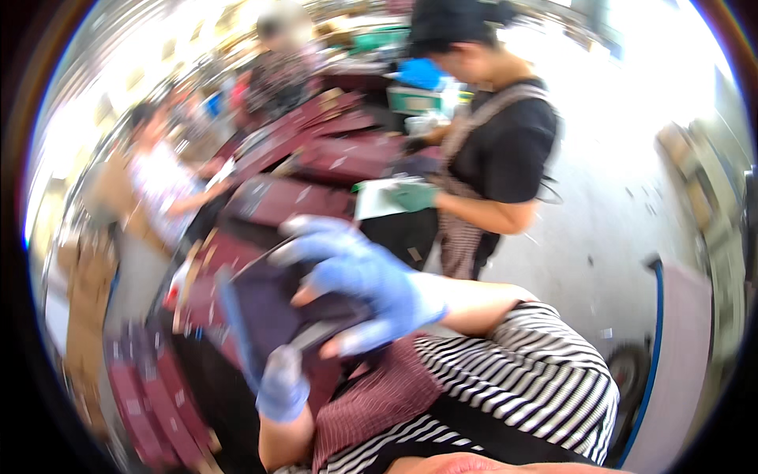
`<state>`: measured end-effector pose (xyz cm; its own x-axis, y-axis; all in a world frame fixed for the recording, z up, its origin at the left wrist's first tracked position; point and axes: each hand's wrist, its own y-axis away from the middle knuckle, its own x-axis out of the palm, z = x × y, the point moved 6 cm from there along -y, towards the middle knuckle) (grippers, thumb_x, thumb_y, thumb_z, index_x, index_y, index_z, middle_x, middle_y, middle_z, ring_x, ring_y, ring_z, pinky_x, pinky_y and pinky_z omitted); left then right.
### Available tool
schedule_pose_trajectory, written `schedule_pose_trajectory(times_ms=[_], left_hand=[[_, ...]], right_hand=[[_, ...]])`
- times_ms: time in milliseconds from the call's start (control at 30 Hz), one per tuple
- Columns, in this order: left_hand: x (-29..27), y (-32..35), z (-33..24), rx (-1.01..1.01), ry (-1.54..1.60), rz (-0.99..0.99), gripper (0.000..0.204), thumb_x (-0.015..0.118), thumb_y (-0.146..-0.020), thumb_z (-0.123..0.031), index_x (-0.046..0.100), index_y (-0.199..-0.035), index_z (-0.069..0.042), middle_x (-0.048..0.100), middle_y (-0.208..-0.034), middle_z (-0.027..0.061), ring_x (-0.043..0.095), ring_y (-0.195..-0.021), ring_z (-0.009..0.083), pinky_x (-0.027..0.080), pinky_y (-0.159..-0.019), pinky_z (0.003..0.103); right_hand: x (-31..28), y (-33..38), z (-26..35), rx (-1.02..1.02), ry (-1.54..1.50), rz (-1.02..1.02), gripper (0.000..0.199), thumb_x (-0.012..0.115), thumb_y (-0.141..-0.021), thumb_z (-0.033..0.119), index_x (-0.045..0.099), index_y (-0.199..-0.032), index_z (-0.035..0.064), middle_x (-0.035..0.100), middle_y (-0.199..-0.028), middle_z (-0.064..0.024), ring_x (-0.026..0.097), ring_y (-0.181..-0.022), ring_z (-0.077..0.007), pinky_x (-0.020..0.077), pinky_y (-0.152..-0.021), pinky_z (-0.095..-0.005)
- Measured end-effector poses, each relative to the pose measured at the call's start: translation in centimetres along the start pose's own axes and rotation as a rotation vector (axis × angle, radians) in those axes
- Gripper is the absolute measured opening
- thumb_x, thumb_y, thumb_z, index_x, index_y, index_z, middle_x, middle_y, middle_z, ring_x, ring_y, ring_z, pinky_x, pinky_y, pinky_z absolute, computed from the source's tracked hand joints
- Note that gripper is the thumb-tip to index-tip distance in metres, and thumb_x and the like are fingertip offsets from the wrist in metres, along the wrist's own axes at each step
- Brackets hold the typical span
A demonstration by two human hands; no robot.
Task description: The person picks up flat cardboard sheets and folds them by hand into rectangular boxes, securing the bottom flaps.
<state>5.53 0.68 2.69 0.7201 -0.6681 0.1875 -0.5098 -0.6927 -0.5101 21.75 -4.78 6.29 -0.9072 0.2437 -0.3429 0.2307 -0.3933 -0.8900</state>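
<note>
A dark purple-blue flat piece (264, 304), like a folded panel or an open box, is held in front of me at a tilt; blur hides its exact kind. My left hand (284, 387), in a blue glove with pale fingertips, grips its near lower edge. Over its right part reaches my right hand (359, 280), gloved the same way, with fingers curved and spread apart. Between the two hands lies a whitish strip (314, 335), too smeared to name.
Maroon flat boxes or panels (292, 197) are piled on the dark table ahead. More maroon pieces (146, 395) stand at lower left. A co-worker in black (505, 142) handles a white sheet (379, 201). Others work at far left. A blue-edged cart (667, 363) stands right.
</note>
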Motion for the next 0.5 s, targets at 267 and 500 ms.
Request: schedule_pose_trajectory(times_ms=[267, 500], left_hand=[[0.7, -0.4, -0.4, 0.006, -0.329, -0.16, 0.102, 0.047, -0.085, -0.054, 0.017, -0.161, 0.007, 0.038, -0.154, 0.0288, 0.045, -0.14, 0.0396, 0.037, -0.115, 0.049], [-1.3, 0.8, 0.6, 0.146, -0.426, 0.032, 0.139, 0.082, -0.072, -0.067, 0.004, -0.162, 0.004, 0.04, -0.154, 0.0213, 0.048, -0.137, 0.0331, 0.037, -0.117, 0.046]], right_hand=[[1.5, 2.6, -1.4, 0.222, -0.195, -0.257, 0.087, 0.076, -0.089, 0.048, 0.041, -0.151, -0.0019, 0.027, -0.162, -0.026, 0.025, -0.152, -0.0428, 0.0193, -0.123, -0.0494], [1.1, 3.9, -1.0, 0.361, -0.415, -0.127, 0.135, 0.096, -0.072, 0.036, 0.004, -0.163, -0.0046, 0.017, -0.168, -0.0192, 0.021, -0.154, -0.0266, 0.0211, -0.124, -0.0385]])
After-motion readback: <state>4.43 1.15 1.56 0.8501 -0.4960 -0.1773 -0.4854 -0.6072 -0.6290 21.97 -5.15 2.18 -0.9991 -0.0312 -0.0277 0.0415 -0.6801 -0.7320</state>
